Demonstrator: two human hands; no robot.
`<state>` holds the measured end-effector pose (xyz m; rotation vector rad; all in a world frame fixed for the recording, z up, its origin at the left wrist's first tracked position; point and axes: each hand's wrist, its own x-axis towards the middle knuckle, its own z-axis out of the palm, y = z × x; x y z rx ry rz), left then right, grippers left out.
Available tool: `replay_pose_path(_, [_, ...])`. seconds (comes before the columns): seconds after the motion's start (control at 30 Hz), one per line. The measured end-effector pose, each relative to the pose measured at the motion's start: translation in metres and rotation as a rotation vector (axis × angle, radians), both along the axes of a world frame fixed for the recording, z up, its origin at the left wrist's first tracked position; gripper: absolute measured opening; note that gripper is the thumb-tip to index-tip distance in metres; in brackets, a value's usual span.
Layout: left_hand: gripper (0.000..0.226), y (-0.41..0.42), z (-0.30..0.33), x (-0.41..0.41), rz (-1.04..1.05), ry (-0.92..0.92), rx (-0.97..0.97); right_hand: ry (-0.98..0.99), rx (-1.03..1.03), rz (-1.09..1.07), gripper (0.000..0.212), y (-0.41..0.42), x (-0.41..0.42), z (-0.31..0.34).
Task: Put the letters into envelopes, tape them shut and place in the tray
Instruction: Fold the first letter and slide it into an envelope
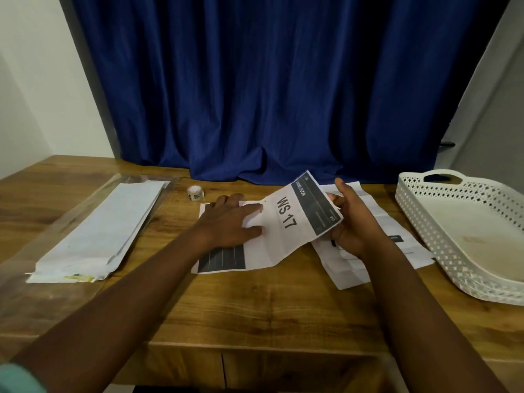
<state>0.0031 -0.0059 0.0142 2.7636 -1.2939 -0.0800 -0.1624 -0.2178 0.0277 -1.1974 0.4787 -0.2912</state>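
near edge: i see a bare stretch of the wooden table [255, 307] between my forearms, running up to the papers; nothing lies on it.
far edge: the blue curtain [269, 95] hangs down onto the table's far edge, right behind the papers.
left side: a stack of white envelopes [99, 231] lies on a clear plastic sleeve [25, 268] near the table's left edge, long side running away from me.
right side: a white perforated tray [419, 222] sits at the table's right edge, with one handle cutout at its far end; i see nothing in it.
tape: a small tape roll [195, 192] stands near the far edge, between the envelopes and my left hand, apart from both.
letter: the printed letter [286, 222] marked "ws 17" lies mid-table, its right part lifted and bent up off the wood, its left part flat.
left hand: my left hand [229, 219] lies flat on the letter's left part, fingers straight, pressing it down.
right hand: my right hand [348, 219] grips the raised right edge of the letter, thumb on top, fingers curled behind.
other sheets: more creased letters [368, 256] lie under my right hand, between the "ws 17" sheet and the tray.
room: a pale wall [34, 80] to the left of the curtain.
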Motion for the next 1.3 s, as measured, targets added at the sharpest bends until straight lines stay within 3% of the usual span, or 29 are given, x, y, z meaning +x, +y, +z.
replay_pose_path(0.17, [0.072,-0.011,-0.018,0.018,-0.012,0.068,-0.039,-0.132,0.153,0.023,0.046,0.003,-0.001,-0.004])
replay_pose_path(0.33, [0.06,-0.01,-0.026,0.028,-0.031,0.044,-0.177,-0.149,0.11,0.056,0.033,0.019,0.009,-0.01])
replay_pose_path(0.47, [0.037,0.004,-0.005,0.035,0.082,0.327,-0.858,-0.032,-0.387,0.006,0.023,0.044,0.021,-0.015])
replay_pose_path(0.53, [0.036,0.018,0.006,0.041,0.166,0.351,-1.131,-0.049,-0.672,0.088,0.022,0.054,0.017,-0.019])
replay_pose_path(0.67, [0.042,0.035,0.011,0.052,0.164,0.437,-1.317,0.02,-1.212,0.347,0.043,0.06,0.018,-0.039])
replay_pose_path(0.77, [0.045,0.037,0.015,0.046,0.081,0.35,-1.268,0.059,-1.34,0.419,0.044,0.063,0.023,-0.049])
replay_pose_path(0.83, [0.035,0.037,0.016,0.044,0.084,0.312,-1.165,0.089,-1.425,0.421,0.044,0.066,0.024,-0.053])
replay_pose_path(0.9, [0.027,0.034,0.007,0.049,0.054,0.309,-0.981,0.104,-1.442,0.422,0.042,0.066,0.024,-0.052])
replay_pose_path(1.03, [0.039,0.02,-0.019,0.05,-0.152,0.161,-0.446,0.169,-1.563,0.436,0.041,0.058,0.025,-0.046])
replay_pose_path(1.17, [0.048,0.014,-0.022,0.042,-0.177,0.158,-0.278,0.376,-1.832,0.342,0.05,0.049,0.037,-0.026])
replay_pose_path(1.3, [0.058,0.015,-0.021,0.047,-0.094,-0.034,-0.177,0.271,-1.709,0.203,0.046,0.061,0.067,-0.018])
